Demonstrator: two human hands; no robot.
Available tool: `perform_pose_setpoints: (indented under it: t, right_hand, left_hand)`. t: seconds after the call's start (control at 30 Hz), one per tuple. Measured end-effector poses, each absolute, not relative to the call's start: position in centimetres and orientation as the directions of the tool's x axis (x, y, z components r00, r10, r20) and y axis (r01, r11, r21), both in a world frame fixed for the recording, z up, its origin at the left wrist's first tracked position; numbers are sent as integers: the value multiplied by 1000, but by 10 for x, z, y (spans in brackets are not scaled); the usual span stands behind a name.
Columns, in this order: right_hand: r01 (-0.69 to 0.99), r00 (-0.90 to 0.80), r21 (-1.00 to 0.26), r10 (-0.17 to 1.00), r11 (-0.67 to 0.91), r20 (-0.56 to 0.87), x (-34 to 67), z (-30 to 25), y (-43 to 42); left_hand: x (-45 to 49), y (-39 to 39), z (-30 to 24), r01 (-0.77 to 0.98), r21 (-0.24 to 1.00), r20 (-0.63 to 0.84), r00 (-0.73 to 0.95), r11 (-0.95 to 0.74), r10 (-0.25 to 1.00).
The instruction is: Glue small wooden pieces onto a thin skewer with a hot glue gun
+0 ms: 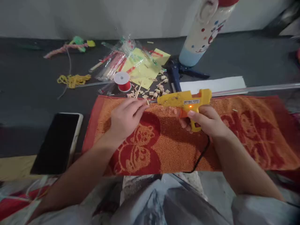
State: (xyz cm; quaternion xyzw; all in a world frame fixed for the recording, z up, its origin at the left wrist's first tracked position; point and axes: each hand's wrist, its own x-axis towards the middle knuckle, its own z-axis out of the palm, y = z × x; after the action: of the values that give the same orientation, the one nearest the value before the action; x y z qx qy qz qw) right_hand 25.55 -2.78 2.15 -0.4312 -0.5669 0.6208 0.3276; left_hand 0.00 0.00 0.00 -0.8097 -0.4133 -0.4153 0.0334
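Note:
My right hand (203,120) is wrapped round the handle of a yellow hot glue gun (180,99), its orange trigger under my fingers and a small orange light glowing on its side. The nozzle points left, toward my left hand (127,115). Between the thumb and fingertips of that hand is a small piece of wooden stick (147,102), close to the nozzle tip; whether they touch I cannot tell. Both hands are over an orange and red towel (178,140). Just beyond them lie several cut wooden stick pieces (156,93).
Behind the pieces are a red thread spool (123,82), plastic packets (112,67), yellow paper (150,75), dark blue cutters (174,73) and a tall bottle (199,37). A phone (58,142) lies at left, yellow yarn (73,81) beyond it. The gun's black cord (202,153) crosses the towel.

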Motion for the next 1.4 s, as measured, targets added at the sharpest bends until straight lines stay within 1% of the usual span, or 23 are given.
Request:
perform_pose_setpoints:
  t: [0.13,0.4,0.63,0.77,0.97,1.2,1.4]
  right_hand:
    - [83,-411,-989,900,-124,-147,256,18,-26]
    - [126,-409,-987,902,-97,-141,258,19,-26]
    - [189,-437,-982,893,-26,-108,260,17,-25]
    - [194,-443,-981,892,-3,-90,262,17,-26]
    - [205,-440,-979,894,6,-86,263,17,-26]
    - [237,-438,-971,896,35,-75,262,20,-27]
    - [243,-446,-968,893,55,-61,261,20,-26]
  left_hand:
    - [-1,-1,-1,734,285,675,303,-617,673]
    - [0,-1,0,714,298,688,299,-633,661]
    - [0,-1,-1,722,307,665,303,-620,682]
    - [0,-1,-1,728,314,643,309,-609,701]
    - [1,-3,0,758,284,639,308,-588,705]
    - [1,-3,2,706,275,694,324,-653,643]
    - [2,-3,1,714,276,694,315,-643,648]
